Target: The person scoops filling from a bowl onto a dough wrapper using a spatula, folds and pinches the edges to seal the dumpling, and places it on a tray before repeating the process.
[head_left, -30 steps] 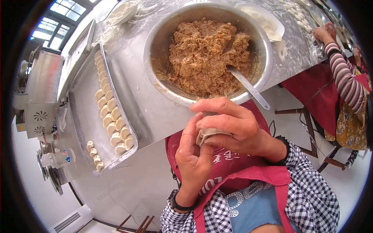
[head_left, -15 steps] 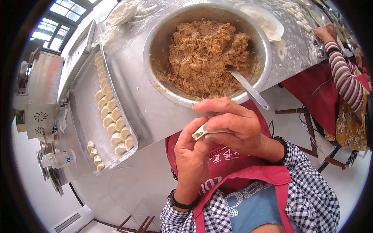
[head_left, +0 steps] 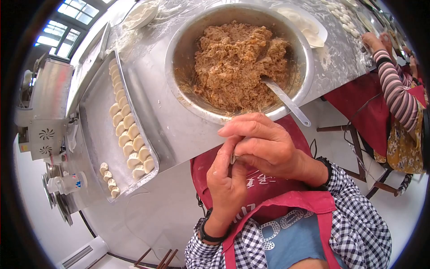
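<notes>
Edges: both hands hang off the desk (head_left: 156, 112), just on the person's side of its near edge, above a red apron (head_left: 268, 188).
Open room: a bare strip of desk lies between the bowl and the tray, and there is free air left of the hands, over the pale floor.
Left hand (head_left: 226, 184): fingers up, thumb pressed against the dumpling (head_left: 234, 158), closed narrowly on it.
Right hand (head_left: 268, 148): curled over from the right, its fingertips meeting the left thumb and pinching the same dumpling.
Dumpling: held between the two hands, mostly hidden. Only a thin pale edge shows, facing the camera, and its long axis cannot be told.
Bowl (head_left: 172, 54): a large steel bowl straight ahead of the hands, near the desk edge and full of brown filling (head_left: 237, 58).
Spoon (head_left: 286, 101): bowl end in the filling, handle jutting over the rim toward the right hand.
Tray (head_left: 96, 130): on the left, holding rows of finished dumplings (head_left: 127, 130), its corner overhanging the desk edge.
Plate (head_left: 320, 29): beyond the bowl, holding round wrappers.
Another person: a striped sleeve (head_left: 396, 89) at the far right of the desk, well apart.
</notes>
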`<move>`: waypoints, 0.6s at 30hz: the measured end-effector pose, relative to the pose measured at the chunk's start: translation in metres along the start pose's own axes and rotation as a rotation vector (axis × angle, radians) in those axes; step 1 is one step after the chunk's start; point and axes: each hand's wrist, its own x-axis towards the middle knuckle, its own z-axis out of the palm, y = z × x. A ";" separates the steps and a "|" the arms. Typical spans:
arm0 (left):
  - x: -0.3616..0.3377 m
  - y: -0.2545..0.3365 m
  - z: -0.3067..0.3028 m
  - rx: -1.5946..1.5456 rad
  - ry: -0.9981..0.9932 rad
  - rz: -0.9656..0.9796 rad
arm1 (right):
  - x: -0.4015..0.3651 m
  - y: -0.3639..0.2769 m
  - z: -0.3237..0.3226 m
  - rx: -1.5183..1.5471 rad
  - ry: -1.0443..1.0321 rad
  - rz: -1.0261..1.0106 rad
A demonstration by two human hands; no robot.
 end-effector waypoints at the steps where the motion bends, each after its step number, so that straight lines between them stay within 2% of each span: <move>1: 0.001 0.000 -0.001 -0.016 -0.007 0.002 | 0.001 -0.001 0.000 0.000 0.000 0.000; 3: 0.002 0.003 -0.001 -0.033 -0.014 0.003 | 0.003 -0.005 0.000 0.073 0.027 0.058; 5: 0.002 0.008 0.001 -0.189 0.030 -0.090 | 0.007 -0.007 -0.003 0.055 0.004 0.054; 12: 0.001 0.009 -0.003 -0.145 -0.019 -0.069 | 0.003 -0.003 -0.009 0.082 -0.045 0.073; 14: 0.002 0.009 -0.006 -0.345 -0.045 -0.184 | 0.000 -0.003 -0.007 0.151 0.008 0.105; 15: 0.002 0.008 -0.007 -0.345 -0.045 -0.184 | -0.001 -0.003 -0.006 0.222 0.061 0.137; 17: 0.003 0.005 -0.009 -0.710 -0.127 -0.348 | 0.000 -0.006 -0.005 0.253 0.091 0.163; 18: 0.003 0.004 -0.009 -0.710 -0.128 -0.347 | 0.000 -0.007 -0.004 0.285 0.121 0.189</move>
